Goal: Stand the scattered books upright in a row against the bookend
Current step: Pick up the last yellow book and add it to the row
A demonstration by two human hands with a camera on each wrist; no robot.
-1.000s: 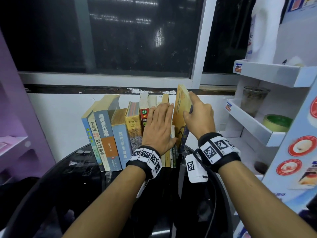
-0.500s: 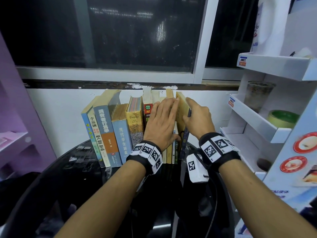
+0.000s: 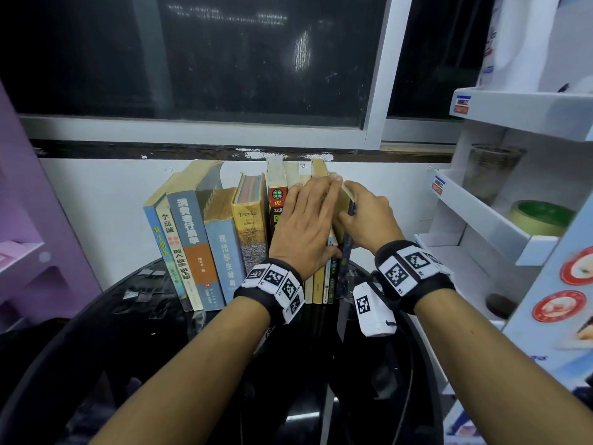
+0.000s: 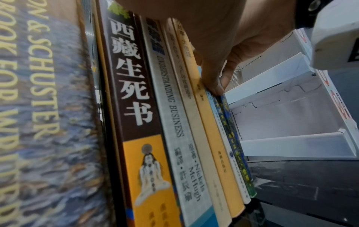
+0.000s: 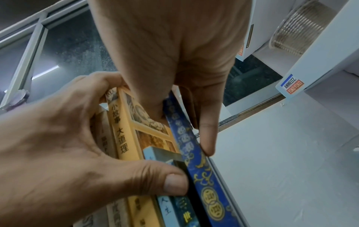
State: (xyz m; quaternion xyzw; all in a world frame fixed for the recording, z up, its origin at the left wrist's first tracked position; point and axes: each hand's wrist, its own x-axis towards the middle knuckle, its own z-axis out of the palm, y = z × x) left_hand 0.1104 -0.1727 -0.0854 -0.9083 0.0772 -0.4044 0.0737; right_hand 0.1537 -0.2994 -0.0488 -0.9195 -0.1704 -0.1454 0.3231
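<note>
A row of books (image 3: 205, 239) stands upright on the black round table (image 3: 154, 335), against the white wall. My left hand (image 3: 305, 226) lies flat on the spines at the row's right end, fingers straight. In the left wrist view its thumb (image 4: 214, 88) presses a thin blue spine. A yellow book (image 5: 120, 138) stands among the last ones. My right hand (image 3: 369, 216) pinches the top of the blue, gold-patterned bookend (image 5: 194, 161): the thumb lies between the yellow book and the plate, a finger on the far side. The bookend (image 3: 346, 268) sits tight against the last book.
A white shelf unit (image 3: 481, 220) stands close on the right, holding a plastic cup (image 3: 491, 171) and a green tape roll (image 3: 542, 216). A purple shelf (image 3: 29, 252) is at the left. Dark window panes run above the books.
The yellow book leaned out to the right a second ago and now stands straight in the row. My right hand has closed in toward the left hand with the bookend. The left hand stayed flat.
</note>
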